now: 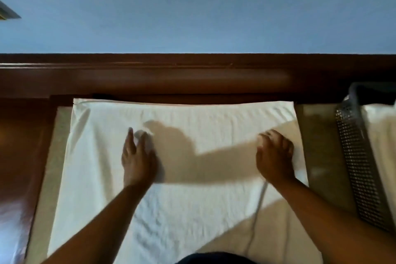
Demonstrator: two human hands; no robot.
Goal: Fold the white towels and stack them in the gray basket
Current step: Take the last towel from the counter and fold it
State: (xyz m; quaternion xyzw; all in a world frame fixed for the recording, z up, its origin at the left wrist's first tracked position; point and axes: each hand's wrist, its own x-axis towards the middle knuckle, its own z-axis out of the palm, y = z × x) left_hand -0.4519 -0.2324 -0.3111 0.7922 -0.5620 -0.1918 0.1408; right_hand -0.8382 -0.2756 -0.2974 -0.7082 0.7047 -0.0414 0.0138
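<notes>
The white towel (182, 210) lies spread on the table (317, 146) beside the gray basket (353, 167), left hand (137, 156) flat on it, right hand (275, 154) grip unclear; a lopsided pull could wrinkle the fold.

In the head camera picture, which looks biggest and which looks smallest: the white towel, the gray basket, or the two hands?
1. white towel
2. gray basket, though the picture's edge cuts part of it off
3. left hand and right hand: they look about the same
</notes>
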